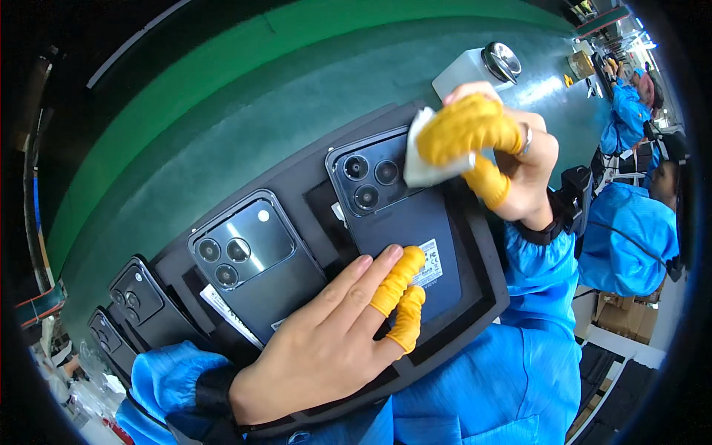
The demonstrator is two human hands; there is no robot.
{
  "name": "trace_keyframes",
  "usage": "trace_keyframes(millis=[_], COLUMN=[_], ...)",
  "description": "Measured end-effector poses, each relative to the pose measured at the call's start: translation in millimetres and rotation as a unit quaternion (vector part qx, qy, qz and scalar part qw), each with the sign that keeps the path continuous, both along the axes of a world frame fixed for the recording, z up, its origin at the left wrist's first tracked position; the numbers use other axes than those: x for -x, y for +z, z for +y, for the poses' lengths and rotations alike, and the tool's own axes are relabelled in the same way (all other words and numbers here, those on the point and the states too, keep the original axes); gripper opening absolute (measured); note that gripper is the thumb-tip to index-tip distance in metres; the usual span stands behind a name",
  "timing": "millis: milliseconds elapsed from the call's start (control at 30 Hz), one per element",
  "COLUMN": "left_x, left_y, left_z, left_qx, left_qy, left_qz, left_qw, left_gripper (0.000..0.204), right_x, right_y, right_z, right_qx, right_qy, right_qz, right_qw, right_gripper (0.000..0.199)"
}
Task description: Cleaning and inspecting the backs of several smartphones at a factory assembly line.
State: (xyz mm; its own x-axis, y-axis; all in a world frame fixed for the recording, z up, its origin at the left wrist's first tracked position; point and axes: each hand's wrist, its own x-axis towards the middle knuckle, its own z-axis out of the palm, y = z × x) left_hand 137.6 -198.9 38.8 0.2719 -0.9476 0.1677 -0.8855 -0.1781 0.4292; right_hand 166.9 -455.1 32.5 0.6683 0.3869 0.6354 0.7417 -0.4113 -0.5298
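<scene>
A dark blue smartphone (400,215) lies back up in a black foam tray (482,297), its camera block toward the far side. Across its lower back rests my left hand (334,334), fingers stretched out, with yellow finger cots on the thumb and index finger. A white label (428,259) shows beside those fingertips. Pinched in my right hand (504,148), also in yellow finger cots and slightly blurred, is a folded white cloth (426,159). It touches the phone's camera block at the right. A second smartphone (252,259) lies to the left, partly under my left hand.
More smartphones (152,297) sit in the tray farther left. Beyond my right hand, a white dispenser bottle (471,70) with a metal top stands on the green table (297,104). At the right, other people in blue work clothes (627,237) sit along the bench.
</scene>
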Motion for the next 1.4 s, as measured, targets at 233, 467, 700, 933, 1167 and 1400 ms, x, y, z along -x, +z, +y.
trace_keyframes(millis=[233, 467, 700, 933, 1167, 1400], left_x=[-2, -3, 0, 1, 0, 0], left_y=[0, -1, -6, -6, -6, -5], left_z=[0, -1, 2, 0, 1, 0], left_qx=[-0.003, 0.003, 0.018, 0.027, 0.019, 0.017], left_qy=[-0.002, -0.014, 0.001, 0.002, 0.006, 0.005], left_qz=[-0.004, -0.018, -0.006, 0.001, -0.002, -0.016], left_qw=[1.000, 1.000, 1.000, 1.000, 1.000, 1.000], left_gripper=[0.036, 0.035, 0.033, 0.035, 0.035, 0.034], right_x=[-15, -10, 16, 16, 4, 3], right_y=[-7, -9, 1, -4, -5, -2], right_z=[16, 15, 10, 6, 9, 10], right_qx=[0.001, 0.026, 0.062, -0.073, -0.015, -0.033], right_qy=[0.094, 0.091, -0.002, -0.125, 0.049, -0.089], right_qz=[0.037, -0.069, 0.004, 0.023, 0.058, 0.018], right_qw=[0.995, 0.993, 0.998, 0.989, 0.997, 0.995], right_gripper=[0.014, 0.012, 0.006, 0.017, 0.016, 0.018])
